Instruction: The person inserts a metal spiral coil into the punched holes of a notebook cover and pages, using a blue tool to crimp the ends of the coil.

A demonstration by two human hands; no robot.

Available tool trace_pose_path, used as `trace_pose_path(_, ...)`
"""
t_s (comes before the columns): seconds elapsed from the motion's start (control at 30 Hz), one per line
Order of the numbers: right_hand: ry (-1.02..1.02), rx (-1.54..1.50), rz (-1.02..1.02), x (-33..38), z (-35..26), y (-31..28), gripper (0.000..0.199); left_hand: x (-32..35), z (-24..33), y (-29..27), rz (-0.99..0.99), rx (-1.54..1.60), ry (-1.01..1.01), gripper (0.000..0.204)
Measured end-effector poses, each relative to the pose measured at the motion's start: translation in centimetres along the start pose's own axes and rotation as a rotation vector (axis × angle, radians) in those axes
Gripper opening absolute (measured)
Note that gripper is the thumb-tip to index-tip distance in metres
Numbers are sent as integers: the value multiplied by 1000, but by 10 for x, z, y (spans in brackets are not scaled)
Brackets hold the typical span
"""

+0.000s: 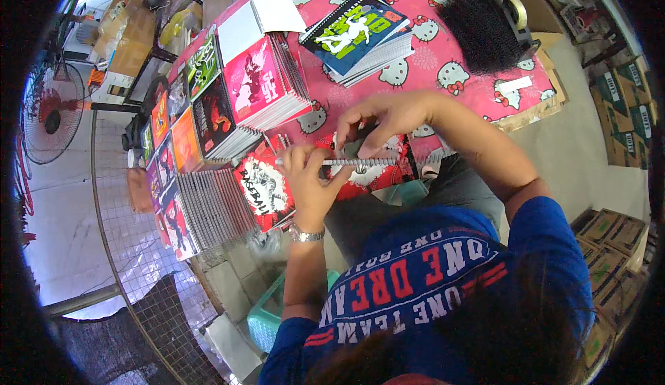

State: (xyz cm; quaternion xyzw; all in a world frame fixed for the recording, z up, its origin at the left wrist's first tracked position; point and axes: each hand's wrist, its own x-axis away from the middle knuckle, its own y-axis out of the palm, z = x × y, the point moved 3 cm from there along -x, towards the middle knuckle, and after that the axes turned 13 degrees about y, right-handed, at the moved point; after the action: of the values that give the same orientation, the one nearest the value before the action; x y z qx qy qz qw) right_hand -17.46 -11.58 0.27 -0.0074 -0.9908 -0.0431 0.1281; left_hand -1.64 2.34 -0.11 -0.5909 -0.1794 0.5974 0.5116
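Step in hand: The person is working on the wire spiral (pixel 360 161) of a red notebook (pixel 367 170), near the middle of the picture. It looks like the spiral is being fitted or turned into the book's edge.

Left hand: The left hand (pixel 308 177) is pinching the left end of the spiral. Its fingers are curled shut around it, and a watch (pixel 306 234) is sitting on the wrist.

Right hand: The right hand (pixel 384 118) is reaching over the top of the notebook. Its fingers are bent down and pressing on the spiral, mostly closed, but I cannot tell how tight the grip is.

Where the book is: The red notebook is lying at the near edge of the pink table (pixel 457 73), just in front of the person's blue shirt.

Around it: Stacks of bright notebooks (pixel 228 101) are standing at the left. A green and blue notebook pile (pixel 364 35) is lying at the top middle. A black bundle of spirals (pixel 478 31) and a tape holder (pixel 512 7) are sitting at the upper right.

Next move needs: I think both hands will need to hold steady so the spiral stays lined up with the edge.
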Motion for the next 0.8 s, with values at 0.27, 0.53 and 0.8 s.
trace_pose_path(0.27, -232, -365, -210, -4, -2, 16, 49, 15, -1, -7, 38, 18, -76, 44)
trace_pose_path(0.53, -79, 164, -55, -28, -3, 16, 47, 21, -10, -7, -6, 91, -91, 47)
trace_pose_path(0.8, -146, -418, -213, -45, 21, -1, 51, 34, -43, -24, 30, 127, -191, 40)
